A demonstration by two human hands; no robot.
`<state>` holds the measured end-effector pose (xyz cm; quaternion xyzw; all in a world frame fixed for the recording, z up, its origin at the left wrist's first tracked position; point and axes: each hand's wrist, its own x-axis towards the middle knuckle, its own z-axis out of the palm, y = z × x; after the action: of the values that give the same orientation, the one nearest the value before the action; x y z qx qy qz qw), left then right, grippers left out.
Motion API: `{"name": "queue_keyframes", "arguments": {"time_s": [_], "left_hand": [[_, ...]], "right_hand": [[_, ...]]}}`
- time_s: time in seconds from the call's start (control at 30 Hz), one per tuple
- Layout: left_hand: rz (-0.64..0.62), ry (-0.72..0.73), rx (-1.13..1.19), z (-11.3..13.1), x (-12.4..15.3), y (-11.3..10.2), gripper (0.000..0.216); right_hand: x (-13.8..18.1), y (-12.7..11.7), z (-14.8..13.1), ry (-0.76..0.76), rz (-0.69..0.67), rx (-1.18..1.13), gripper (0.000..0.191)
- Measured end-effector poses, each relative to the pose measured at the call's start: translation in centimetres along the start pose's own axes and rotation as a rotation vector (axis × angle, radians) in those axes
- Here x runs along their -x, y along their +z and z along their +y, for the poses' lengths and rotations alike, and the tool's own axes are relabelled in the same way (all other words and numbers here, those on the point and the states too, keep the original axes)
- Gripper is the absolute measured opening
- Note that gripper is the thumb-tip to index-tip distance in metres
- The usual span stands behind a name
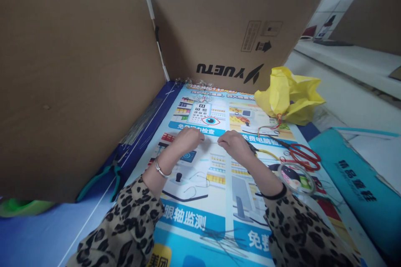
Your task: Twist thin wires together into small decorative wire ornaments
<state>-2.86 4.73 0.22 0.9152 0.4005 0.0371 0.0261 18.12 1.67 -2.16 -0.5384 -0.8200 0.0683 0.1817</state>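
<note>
Over the middle of the printed poster, my left hand and my right hand face each other a short gap apart. Both have thumb and fingers pinched together. A faint thin wire seems to span the gap between the fingertips; it is barely visible. Just below my hands, a few loose bent wires lie on the poster. Closer to me is a bunch of straight thin dark wires. Beyond my hands, small coiled wire pieces lie by the cardboard.
Cardboard walls stand at the left and back. On the left are teal-handled pliers and a green tape roll. At right are red-handled scissors, a clear tape roll, a yellow bag and a teal box.
</note>
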Motion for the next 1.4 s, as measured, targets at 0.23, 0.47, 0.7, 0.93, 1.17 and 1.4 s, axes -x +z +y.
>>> {"name": "queue_keyframes", "arguments": {"time_s": [0.23, 0.47, 0.7, 0.93, 1.17, 1.4], "left_hand": [[0.068, 0.000, -0.047, 0.2, 0.0, -0.2, 0.027], [0.053, 0.045, -0.066, 1.1, 0.1, -0.9, 0.026], [0.001, 0.035, -0.108, 1.0, 0.1, -0.5, 0.020], [0.115, 0.037, -0.053, 1.1, 0.1, -0.5, 0.020], [0.027, 0.026, -0.086, 1.4, -0.1, 0.4, 0.016], [0.028, 0.043, -0.122, 1.8, 0.0, -0.2, 0.021]], "right_hand": [[0.1, 0.2, 0.3, 0.032, 0.081, 0.009, 0.015], [0.1, -1.0, -0.2, 0.062, 0.047, -0.035, 0.020], [0.1, -1.0, -0.1, 0.054, 0.020, -0.013, 0.020], [0.1, -1.7, -0.4, 0.078, -0.021, 0.041, 0.021], [0.1, -3.0, 0.0, 0.021, -0.113, 0.092, 0.019], [0.4, -5.6, 1.3, 0.090, -0.118, 0.079, 0.016]]}}
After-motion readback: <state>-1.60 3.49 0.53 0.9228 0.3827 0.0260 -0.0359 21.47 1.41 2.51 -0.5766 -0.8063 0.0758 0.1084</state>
